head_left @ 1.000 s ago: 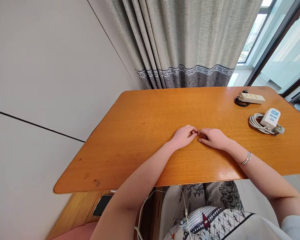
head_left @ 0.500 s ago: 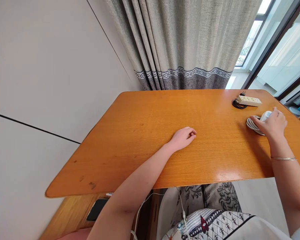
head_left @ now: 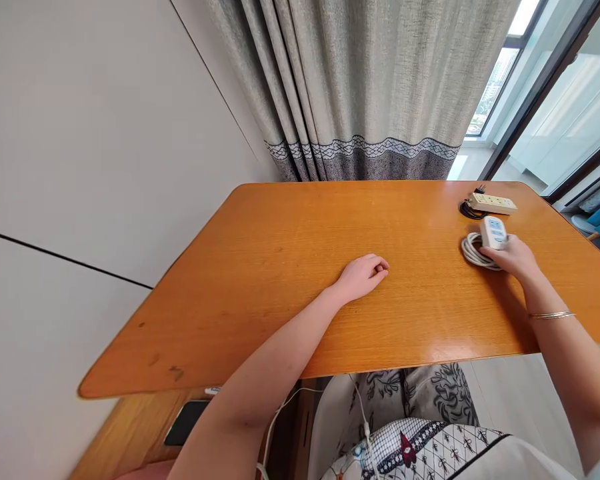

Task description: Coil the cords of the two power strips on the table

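My right hand grips a white power strip with pale blue socket faces, near the right side of the table. Its white cable is coiled and hangs beside the fingers, low over the wood; whether it touches the table I cannot tell. My left hand rests on the tabletop near the middle, its fingers curled loosely inward with nothing in them. Behind the held strip lies a second, cream-coloured power strip, with its black cord bundled at its left end.
The brown wooden table stretches across the view. A grey curtain hangs behind its far edge, and a pale wall panel borders the left. Below the near edge, a dark phone lies on a lower wooden surface.
My right hand has moved left, carrying the white power strip and its coiled cable. The strip is now turned more upright and is less covered by the hand. My left hand has stayed put.
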A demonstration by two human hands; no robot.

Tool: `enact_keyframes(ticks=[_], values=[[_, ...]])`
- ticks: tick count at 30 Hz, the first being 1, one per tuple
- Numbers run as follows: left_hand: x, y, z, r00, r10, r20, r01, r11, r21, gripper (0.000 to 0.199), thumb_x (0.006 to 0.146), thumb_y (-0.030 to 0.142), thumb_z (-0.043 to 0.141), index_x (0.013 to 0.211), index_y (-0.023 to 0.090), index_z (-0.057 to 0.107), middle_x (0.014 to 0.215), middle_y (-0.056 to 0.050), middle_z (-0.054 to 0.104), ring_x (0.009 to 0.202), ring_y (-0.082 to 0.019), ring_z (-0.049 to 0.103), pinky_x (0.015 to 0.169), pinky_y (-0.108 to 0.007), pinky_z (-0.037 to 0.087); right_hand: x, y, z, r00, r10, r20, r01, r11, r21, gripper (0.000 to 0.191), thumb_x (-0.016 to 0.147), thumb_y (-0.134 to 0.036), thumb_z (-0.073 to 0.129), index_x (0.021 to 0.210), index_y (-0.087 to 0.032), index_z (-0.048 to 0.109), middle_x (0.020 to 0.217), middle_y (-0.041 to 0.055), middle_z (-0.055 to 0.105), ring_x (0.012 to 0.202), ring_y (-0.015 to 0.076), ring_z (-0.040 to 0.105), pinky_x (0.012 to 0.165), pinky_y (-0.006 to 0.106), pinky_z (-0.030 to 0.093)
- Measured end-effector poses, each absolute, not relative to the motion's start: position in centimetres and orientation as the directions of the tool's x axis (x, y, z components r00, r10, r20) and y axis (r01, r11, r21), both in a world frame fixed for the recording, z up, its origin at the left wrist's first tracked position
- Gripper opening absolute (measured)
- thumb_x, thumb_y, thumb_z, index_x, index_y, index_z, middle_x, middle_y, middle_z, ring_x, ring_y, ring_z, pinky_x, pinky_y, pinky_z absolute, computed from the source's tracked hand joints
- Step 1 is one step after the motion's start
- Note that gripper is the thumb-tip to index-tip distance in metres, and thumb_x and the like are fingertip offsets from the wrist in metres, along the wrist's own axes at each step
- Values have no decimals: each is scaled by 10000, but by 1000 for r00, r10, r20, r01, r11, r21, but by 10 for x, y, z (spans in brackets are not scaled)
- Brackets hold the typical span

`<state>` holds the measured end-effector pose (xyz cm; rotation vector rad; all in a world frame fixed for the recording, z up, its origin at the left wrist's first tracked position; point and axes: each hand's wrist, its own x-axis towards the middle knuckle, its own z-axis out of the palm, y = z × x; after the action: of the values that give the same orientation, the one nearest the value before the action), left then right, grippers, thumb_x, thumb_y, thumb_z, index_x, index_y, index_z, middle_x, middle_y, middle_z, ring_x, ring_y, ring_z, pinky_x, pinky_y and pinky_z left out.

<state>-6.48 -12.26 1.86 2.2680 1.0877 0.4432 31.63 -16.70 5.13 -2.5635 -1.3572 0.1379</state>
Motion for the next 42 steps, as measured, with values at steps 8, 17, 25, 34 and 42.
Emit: enact_keyframes(ticks=[8,17,25,34,42], values=[[-68,-124,12,530,836,143,553,-468,689,504,897,260,588,1391,200,506,1297,-106,608,793,-151,637,886,-388,559,205,-127,42,251,957,143,705,-80,-704,360,723,-417,608,1000,-189,610,1040,135,724,925,277,663,800,387,514],[-71,-120,8,675,704,220,498,-655,569,623,863,345,709,1445,230,519,1589,-171,374,1506,-354,360,1242,-536,330,173,-129,36,212,932,295,324,218,-921,330,816,-432,570,1073,-224,581,894,51,679,946,236,673,981,459,506],[-73,-118,4,654,725,216,490,-623,609,646,845,371,734,1436,203,537,1675,-181,266,1537,-347,326,1259,-544,292,177,-141,29,-86,956,281,806,232,-544,696,714,-495,779,1299,-175,579,1290,189,618,1253,382,544,1088,583,421],[-72,-121,9,621,747,239,567,-638,521,498,864,309,722,1353,260,646,1599,-134,407,1441,-349,431,1201,-561,359,184,-133,8,223,945,239,557,78,-827,599,760,-626,688,1155,-198,547,1151,119,635,1023,268,599,910,440,508],[-80,-110,16,386,844,372,600,-536,593,261,965,372,590,1060,209,770,1039,-81,699,1002,-242,604,960,-418,482,185,-127,15,516,829,215,124,176,-977,579,706,-608,722,1096,-239,503,948,-13,591,791,129,562,716,279,485]])
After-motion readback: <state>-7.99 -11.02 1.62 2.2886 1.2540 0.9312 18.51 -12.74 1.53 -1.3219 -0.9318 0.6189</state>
